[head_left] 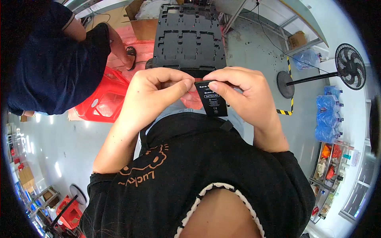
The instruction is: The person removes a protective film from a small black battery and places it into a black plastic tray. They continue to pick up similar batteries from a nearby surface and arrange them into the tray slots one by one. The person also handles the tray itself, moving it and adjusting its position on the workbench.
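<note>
A flat black phone battery [214,104] with white print hangs in front of my lap, tilted slightly. My right hand [247,84] pinches its upper edge between thumb and fingers. Close to the battery's upper left corner, my left hand [160,88] is closed in a pinch; whatever lies between those fingertips is too small to make out. Beyond both hands stands a stack of black moulded plastic trays [190,47] with shaped recesses.
At the left, a person in dark clothes [59,67] is beside a red plastic stool [104,97]. An opened cardboard box [143,29] is behind the trays. To the right are a black standing fan [350,66], blue water bottles [328,115] and a loaded shelf [327,170].
</note>
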`<state>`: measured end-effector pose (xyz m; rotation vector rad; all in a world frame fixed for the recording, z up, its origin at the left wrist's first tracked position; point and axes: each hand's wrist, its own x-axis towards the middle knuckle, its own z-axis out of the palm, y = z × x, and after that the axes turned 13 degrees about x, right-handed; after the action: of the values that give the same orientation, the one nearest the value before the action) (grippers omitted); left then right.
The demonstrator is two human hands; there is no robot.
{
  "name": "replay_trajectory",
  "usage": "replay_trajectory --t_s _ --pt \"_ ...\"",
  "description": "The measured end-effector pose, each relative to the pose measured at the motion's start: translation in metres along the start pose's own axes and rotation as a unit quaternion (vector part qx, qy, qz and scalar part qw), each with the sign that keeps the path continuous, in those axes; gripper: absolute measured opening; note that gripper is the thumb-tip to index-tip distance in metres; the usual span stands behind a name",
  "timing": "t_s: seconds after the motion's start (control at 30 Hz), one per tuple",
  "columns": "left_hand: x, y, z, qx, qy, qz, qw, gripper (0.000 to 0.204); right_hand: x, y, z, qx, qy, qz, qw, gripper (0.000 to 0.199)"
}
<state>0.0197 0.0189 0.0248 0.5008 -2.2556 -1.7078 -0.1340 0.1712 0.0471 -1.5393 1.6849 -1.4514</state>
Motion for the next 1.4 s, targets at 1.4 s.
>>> replay_trajectory --t_s 1.4 --pt "0.016 0.006 -0.004 -0.012 -0.103 -0.057 0.993 0.01 0.002 0.008 -0.005 0.006 -0.042 -0.008 0.999 0.013"
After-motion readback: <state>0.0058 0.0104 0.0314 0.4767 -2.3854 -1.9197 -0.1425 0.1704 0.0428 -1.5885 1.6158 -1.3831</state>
